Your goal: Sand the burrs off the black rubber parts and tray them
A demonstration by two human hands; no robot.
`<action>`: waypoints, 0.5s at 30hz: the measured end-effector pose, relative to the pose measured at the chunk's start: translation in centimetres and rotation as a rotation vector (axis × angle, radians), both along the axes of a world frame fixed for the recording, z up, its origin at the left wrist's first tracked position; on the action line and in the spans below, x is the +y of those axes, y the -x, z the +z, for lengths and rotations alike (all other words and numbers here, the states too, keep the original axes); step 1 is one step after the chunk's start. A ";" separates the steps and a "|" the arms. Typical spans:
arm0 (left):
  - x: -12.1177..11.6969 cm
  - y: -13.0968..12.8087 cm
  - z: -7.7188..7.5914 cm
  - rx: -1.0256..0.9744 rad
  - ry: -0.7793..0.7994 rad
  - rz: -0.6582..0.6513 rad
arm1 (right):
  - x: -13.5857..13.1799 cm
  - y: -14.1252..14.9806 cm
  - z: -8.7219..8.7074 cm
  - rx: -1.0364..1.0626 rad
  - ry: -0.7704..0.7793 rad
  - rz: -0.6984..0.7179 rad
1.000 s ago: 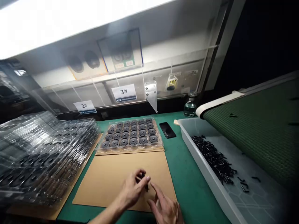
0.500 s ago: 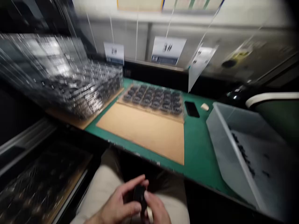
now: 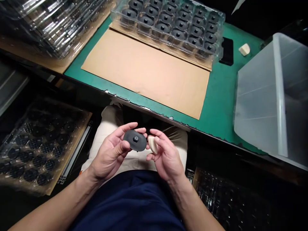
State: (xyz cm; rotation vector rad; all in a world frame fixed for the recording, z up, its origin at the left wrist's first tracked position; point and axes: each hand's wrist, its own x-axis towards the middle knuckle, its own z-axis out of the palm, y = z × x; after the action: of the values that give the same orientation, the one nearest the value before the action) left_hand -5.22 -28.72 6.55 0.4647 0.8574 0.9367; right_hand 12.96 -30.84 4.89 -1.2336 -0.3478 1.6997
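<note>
My left hand (image 3: 112, 150) grips a black oval plastic part (image 3: 131, 140) by its rim, thumb on the near left side. A small raised peg stands at the middle of the part's upward face. Close by on the right, my right hand (image 3: 166, 152) pinches a cream-white wedge-like piece (image 3: 152, 145), perhaps a sponge or eraser; its exact kind is unclear. Both hands are above my lap, in front of the table edge. At the back of the table, a clear plastic tray (image 3: 154, 34) holds rows of similar black parts.
A cardboard sheet (image 3: 146, 70) lies on the green table mat (image 3: 221, 96). Stacked clear trays (image 3: 60, 25) stand at left, a translucent bin (image 3: 257, 96) at right. Beside the tray are a black phone-like slab (image 3: 227, 51) and another cream piece (image 3: 244, 49). A lower tray of black parts (image 3: 38, 144) sits left.
My view has tilted down toward my lap. The black part has turned from edge-on to face-up in my left hand, and my right hand has drawn slightly away with the cream piece.
</note>
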 end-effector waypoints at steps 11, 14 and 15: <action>-0.8 0.5 0.6 -0.062 -0.018 0.001 | -1.3 -1.5 4.1 -0.619 -0.439 0.166; -1.0 0.6 1.1 -0.065 -0.045 -0.008 | -1.6 -1.4 5.8 -0.851 -0.628 0.303; -1.1 0.7 1.3 -0.067 -0.050 -0.008 | -1.7 -1.3 6.2 -0.917 -0.675 0.332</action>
State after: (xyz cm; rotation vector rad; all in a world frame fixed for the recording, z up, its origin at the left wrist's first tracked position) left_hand -5.88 -29.82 7.81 0.4773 0.7725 0.9629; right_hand 14.30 -32.53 11.11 -1.3849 -1.5972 0.9913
